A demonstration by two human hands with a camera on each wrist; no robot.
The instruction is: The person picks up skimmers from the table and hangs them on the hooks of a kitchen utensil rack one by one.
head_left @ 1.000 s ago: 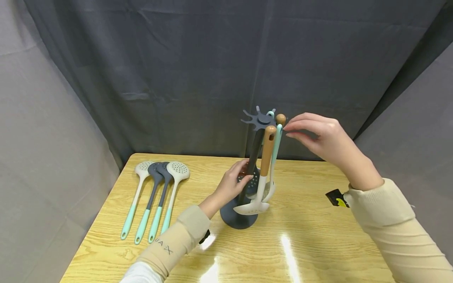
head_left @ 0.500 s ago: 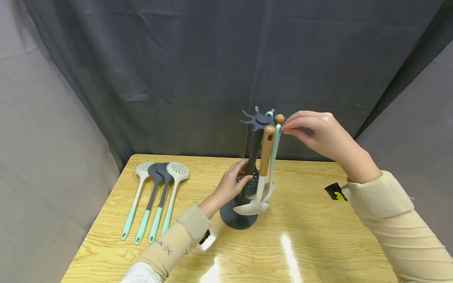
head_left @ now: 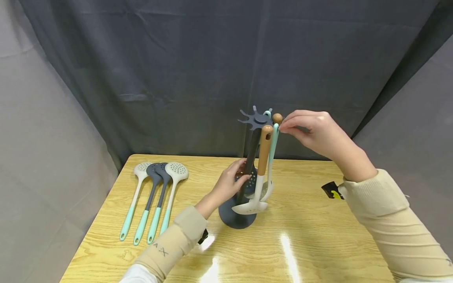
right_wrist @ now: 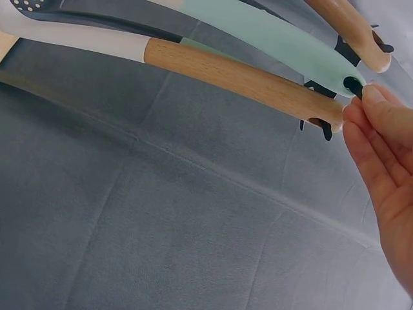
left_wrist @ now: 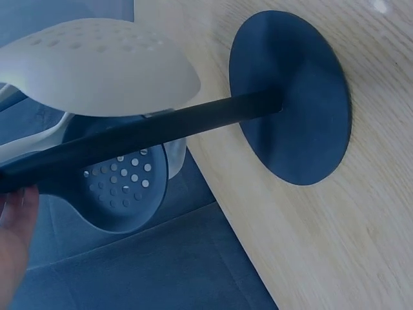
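A wooden table [head_left: 318, 251] with glare spots stands before dark grey curtain walls [head_left: 177, 59].

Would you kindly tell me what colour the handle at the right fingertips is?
Mint green handle, clearest in the right wrist view.

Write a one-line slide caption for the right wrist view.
Right hand fingers touch the hanging-hole end of a mint-handled utensil beside a wooden-handled one.

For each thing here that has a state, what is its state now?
Utensil stand: upright on the table.
Mint-handled utensil: hanging, its top touched by the right hand.
Wooden-handled utensil: hanging.
Four skimmers: lying flat.
Left hand: on the stand's pole.
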